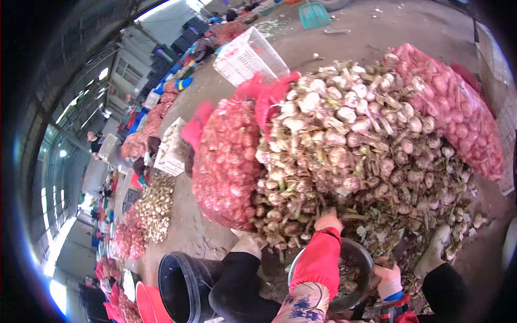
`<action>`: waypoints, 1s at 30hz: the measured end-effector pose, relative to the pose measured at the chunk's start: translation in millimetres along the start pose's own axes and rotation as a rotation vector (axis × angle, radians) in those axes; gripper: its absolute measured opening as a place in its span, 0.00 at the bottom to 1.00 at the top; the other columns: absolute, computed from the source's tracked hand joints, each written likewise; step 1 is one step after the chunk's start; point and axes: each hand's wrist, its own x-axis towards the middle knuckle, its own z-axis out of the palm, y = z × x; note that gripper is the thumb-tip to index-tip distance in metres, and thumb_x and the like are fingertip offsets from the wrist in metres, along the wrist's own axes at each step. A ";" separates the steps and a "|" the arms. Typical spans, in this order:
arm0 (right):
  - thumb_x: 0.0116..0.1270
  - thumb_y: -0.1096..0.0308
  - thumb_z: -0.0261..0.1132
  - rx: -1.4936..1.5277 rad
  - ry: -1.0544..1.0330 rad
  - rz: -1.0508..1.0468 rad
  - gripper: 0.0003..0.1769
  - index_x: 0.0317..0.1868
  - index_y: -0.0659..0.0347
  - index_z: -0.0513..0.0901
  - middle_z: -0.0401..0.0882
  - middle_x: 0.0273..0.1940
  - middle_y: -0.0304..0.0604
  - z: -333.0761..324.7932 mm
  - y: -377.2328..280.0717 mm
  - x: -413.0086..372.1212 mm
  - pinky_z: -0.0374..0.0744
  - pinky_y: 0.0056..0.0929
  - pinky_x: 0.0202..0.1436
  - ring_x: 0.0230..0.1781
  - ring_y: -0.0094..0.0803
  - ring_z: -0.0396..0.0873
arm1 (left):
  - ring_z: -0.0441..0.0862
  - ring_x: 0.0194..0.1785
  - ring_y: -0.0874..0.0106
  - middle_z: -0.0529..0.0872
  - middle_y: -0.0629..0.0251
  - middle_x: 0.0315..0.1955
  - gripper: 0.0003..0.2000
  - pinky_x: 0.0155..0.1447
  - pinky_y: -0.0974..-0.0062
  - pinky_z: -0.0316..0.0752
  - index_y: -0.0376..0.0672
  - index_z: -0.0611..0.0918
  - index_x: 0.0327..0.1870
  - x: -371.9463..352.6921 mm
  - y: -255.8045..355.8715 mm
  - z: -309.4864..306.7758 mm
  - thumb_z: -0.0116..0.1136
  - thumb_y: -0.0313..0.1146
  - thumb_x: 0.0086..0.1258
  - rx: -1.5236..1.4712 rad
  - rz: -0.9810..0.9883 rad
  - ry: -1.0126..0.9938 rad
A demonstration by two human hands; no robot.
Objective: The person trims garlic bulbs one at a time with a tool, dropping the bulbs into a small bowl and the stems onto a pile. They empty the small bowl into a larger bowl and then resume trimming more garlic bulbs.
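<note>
We reach left hand (328, 220) into near edge of garlic pile (350, 151), fingers curled among bulbs — actual grip we cannot tell. Right hand (389, 280) closed on knife (401, 248). Metal bowl (364, 252) between our knees partly filled — we judge most of pile left.

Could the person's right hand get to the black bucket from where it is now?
Probably not easily: the right hand sits beyond the metal bowl, and the left arm and a knee lie between it and the black bucket.
</note>
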 end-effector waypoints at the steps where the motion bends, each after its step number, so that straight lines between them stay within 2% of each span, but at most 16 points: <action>1: 0.49 0.81 0.67 -0.032 -0.044 0.076 0.15 0.40 0.65 0.79 0.79 0.32 0.39 9.6 -13.3 -5.8 0.75 0.28 0.33 0.28 0.29 0.76 | 0.76 0.60 0.63 0.77 0.59 0.59 0.37 0.59 0.63 0.74 0.58 0.64 0.69 -6.8 7.4 -10.8 0.63 0.47 0.56 0.017 -0.012 0.009; 4: 0.50 0.77 0.68 -0.172 -0.039 0.106 0.15 0.41 0.63 0.80 0.78 0.31 0.36 8.7 -4.4 2.9 0.74 0.26 0.32 0.29 0.26 0.75 | 0.80 0.56 0.64 0.80 0.62 0.54 0.32 0.55 0.63 0.76 0.57 0.70 0.64 5.3 20.9 -15.4 0.65 0.42 0.54 0.053 -0.029 -0.029; 6: 0.51 0.78 0.68 -0.208 -0.034 0.092 0.14 0.40 0.64 0.80 0.80 0.34 0.38 10.5 -1.0 7.3 0.74 0.28 0.40 0.34 0.28 0.77 | 0.80 0.55 0.61 0.81 0.57 0.52 0.35 0.56 0.63 0.76 0.51 0.72 0.62 13.6 21.5 -14.6 0.68 0.45 0.49 0.075 0.037 -0.087; 8: 0.51 0.77 0.68 -0.260 -0.011 0.137 0.14 0.41 0.63 0.80 0.80 0.33 0.38 14.1 -8.9 7.0 0.75 0.27 0.36 0.32 0.28 0.77 | 0.82 0.51 0.57 0.83 0.56 0.48 0.24 0.53 0.61 0.77 0.49 0.77 0.54 7.7 18.5 -1.2 0.64 0.38 0.53 0.022 0.111 0.113; 12: 0.53 0.74 0.67 -0.144 -0.054 0.093 0.13 0.41 0.64 0.80 0.79 0.28 0.41 24.7 -39.8 -4.7 0.73 0.25 0.25 0.20 0.28 0.76 | 0.78 0.52 0.49 0.80 0.47 0.50 0.26 0.54 0.58 0.73 0.46 0.71 0.58 2.8 0.2 15.7 0.61 0.35 0.56 -0.403 0.221 0.339; 13: 0.53 0.73 0.66 -0.175 -0.062 0.036 0.13 0.40 0.65 0.80 0.79 0.26 0.42 24.1 -42.8 -5.5 0.71 0.25 0.19 0.15 0.29 0.73 | 0.77 0.53 0.49 0.79 0.46 0.51 0.29 0.55 0.60 0.72 0.45 0.66 0.63 -27.3 2.8 -8.2 0.60 0.34 0.58 -0.403 0.282 0.330; 14: 0.54 0.74 0.65 -0.107 -0.083 0.067 0.15 0.43 0.66 0.79 0.78 0.26 0.43 30.4 -59.5 -14.8 0.70 0.26 0.17 0.13 0.30 0.73 | 0.78 0.53 0.51 0.79 0.46 0.51 0.28 0.56 0.64 0.72 0.44 0.68 0.63 -23.0 -9.3 3.6 0.61 0.34 0.59 -0.526 0.491 0.458; 16: 0.55 0.75 0.65 -0.073 -0.123 0.048 0.19 0.49 0.66 0.77 0.78 0.27 0.43 31.4 -71.7 -23.6 0.70 0.26 0.17 0.12 0.30 0.72 | 0.80 0.53 0.57 0.80 0.47 0.51 0.26 0.56 0.69 0.73 0.42 0.71 0.61 -79.9 -5.4 -24.9 0.63 0.34 0.60 -0.682 0.625 0.364; 18: 0.57 0.74 0.66 -0.106 -0.178 0.042 0.25 0.56 0.64 0.75 0.80 0.32 0.38 32.7 -80.8 -32.5 0.74 0.23 0.26 0.24 0.24 0.76 | 0.79 0.54 0.67 0.81 0.54 0.50 0.27 0.59 0.73 0.71 0.36 0.68 0.62 -117.7 -9.0 -19.2 0.62 0.25 0.61 -0.783 0.717 0.256; 20: 0.62 0.74 0.65 -0.082 -0.264 -0.149 0.27 0.62 0.66 0.71 0.79 0.47 0.39 30.8 -64.7 -30.6 0.73 0.25 0.53 0.46 0.24 0.75 | 0.78 0.52 0.72 0.80 0.61 0.48 0.30 0.60 0.74 0.71 0.38 0.66 0.65 -182.4 1.6 -35.4 0.62 0.20 0.59 -0.869 0.828 0.086; 22: 0.62 0.73 0.65 -0.034 -0.438 -0.100 0.26 0.61 0.67 0.71 0.78 0.50 0.40 25.1 -55.4 -33.4 0.73 0.27 0.56 0.49 0.25 0.75 | 0.75 0.58 0.68 0.76 0.60 0.57 0.35 0.64 0.72 0.68 0.39 0.63 0.69 -211.0 -4.9 -21.7 0.61 0.20 0.57 -1.041 0.799 -0.184; 24: 0.61 0.74 0.65 0.036 -0.475 -0.057 0.26 0.60 0.68 0.72 0.77 0.53 0.42 20.0 -59.3 -43.5 0.69 0.31 0.62 0.56 0.30 0.72 | 0.69 0.63 0.67 0.72 0.64 0.60 0.39 0.64 0.69 0.66 0.46 0.61 0.70 -238.9 -8.7 -18.6 0.60 0.15 0.53 -1.422 0.766 -0.383; 26: 0.60 0.76 0.65 -0.232 -0.632 -0.364 0.27 0.61 0.67 0.72 0.78 0.53 0.43 19.7 -60.9 -51.8 0.69 0.32 0.63 0.56 0.30 0.73 | 0.70 0.63 0.66 0.72 0.63 0.59 0.38 0.65 0.68 0.66 0.47 0.61 0.70 -258.4 -15.6 -13.1 0.59 0.16 0.55 -1.892 0.677 -0.726; 27: 0.60 0.76 0.65 -0.168 -0.690 -0.322 0.24 0.58 0.66 0.74 0.79 0.52 0.43 18.1 -44.3 -48.8 0.69 0.33 0.63 0.57 0.31 0.73 | 0.71 0.61 0.65 0.72 0.62 0.58 0.35 0.64 0.67 0.67 0.45 0.63 0.68 -258.1 -18.9 -1.3 0.57 0.18 0.56 -1.767 0.537 -0.555; 28: 0.58 0.78 0.65 -0.214 -0.695 -0.483 0.22 0.55 0.65 0.77 0.78 0.53 0.43 20.7 -37.7 -50.2 0.68 0.32 0.63 0.58 0.32 0.72 | 0.75 0.56 0.67 0.75 0.62 0.54 0.31 0.60 0.68 0.71 0.43 0.66 0.65 -256.7 -21.3 -0.4 0.58 0.19 0.57 -1.593 0.553 -0.496; 30: 0.55 0.78 0.67 -0.165 -0.707 -0.362 0.21 0.52 0.64 0.79 0.78 0.53 0.44 14.1 -30.9 -61.8 0.68 0.30 0.64 0.57 0.32 0.73 | 0.78 0.50 0.68 0.78 0.64 0.50 0.29 0.56 0.70 0.74 0.42 0.69 0.62 -251.6 -31.1 3.2 0.60 0.19 0.55 -1.335 0.488 -0.293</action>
